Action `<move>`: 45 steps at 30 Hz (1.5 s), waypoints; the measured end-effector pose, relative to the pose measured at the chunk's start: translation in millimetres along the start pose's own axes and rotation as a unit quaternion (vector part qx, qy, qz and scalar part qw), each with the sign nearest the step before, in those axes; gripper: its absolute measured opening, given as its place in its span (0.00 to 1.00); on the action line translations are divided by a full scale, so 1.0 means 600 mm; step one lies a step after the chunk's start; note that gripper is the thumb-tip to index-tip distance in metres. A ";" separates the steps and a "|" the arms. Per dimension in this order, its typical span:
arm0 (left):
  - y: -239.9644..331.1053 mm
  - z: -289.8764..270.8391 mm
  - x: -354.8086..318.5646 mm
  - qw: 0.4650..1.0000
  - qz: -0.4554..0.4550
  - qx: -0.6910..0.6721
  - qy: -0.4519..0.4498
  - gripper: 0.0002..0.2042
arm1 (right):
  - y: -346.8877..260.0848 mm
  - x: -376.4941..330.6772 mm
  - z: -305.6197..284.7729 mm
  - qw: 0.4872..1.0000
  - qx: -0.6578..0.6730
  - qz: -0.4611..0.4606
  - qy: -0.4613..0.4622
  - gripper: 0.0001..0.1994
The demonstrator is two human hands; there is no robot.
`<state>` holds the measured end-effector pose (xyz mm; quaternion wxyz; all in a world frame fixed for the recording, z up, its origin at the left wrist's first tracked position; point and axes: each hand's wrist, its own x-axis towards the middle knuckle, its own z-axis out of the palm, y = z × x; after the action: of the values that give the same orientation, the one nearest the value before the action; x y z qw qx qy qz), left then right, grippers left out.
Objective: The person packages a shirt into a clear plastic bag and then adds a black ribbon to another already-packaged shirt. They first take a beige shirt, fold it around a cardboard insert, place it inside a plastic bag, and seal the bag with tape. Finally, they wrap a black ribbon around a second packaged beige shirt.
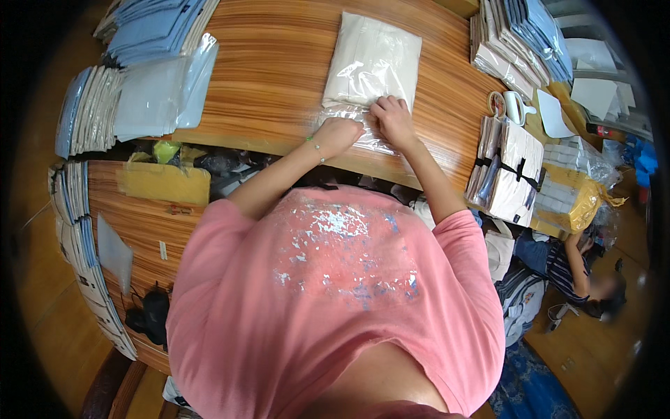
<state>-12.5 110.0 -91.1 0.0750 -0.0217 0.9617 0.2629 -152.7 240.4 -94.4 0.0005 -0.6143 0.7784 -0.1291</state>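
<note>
Clear plastic bag holding folded cream cloth [372,66] lies on striped wooden table [272,63], long axis running away from person. Left hand [338,133], right hand [393,120] both curled, pressing near open flap (equally close).

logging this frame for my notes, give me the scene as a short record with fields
surface: wooden table
item in hand: folded cream cloth in clear plastic bag
left hand: fist pressing on the bag's near open end
right hand: fingers down on the same end
left of the item: stack of empty clear bags
right of the item: strapped bundle of packs, white mug
</note>
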 end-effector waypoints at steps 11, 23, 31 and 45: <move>-0.013 0.052 -0.016 0.969 0.108 0.105 0.195 0.18 | 0.038 0.058 -0.019 0.992 -0.012 -0.111 0.057 0.16; -0.002 0.051 0.010 0.973 -0.007 0.134 0.187 0.22 | 0.012 0.083 -0.052 0.991 -0.018 -0.127 -0.031 0.25; -0.005 0.069 -0.020 0.971 0.008 0.112 0.210 0.22 | 0.009 0.074 -0.011 0.997 0.052 -0.051 -0.010 0.20; -0.165 -0.008 0.047 0.965 0.149 0.093 0.195 0.20 | -0.167 0.013 0.087 0.992 0.116 -0.017 0.052 0.15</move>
<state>-33.1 22.3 -140.9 -0.1525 0.0779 0.9703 0.1711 -50.3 201.4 -123.4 0.0297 -0.6158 0.7465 -0.2503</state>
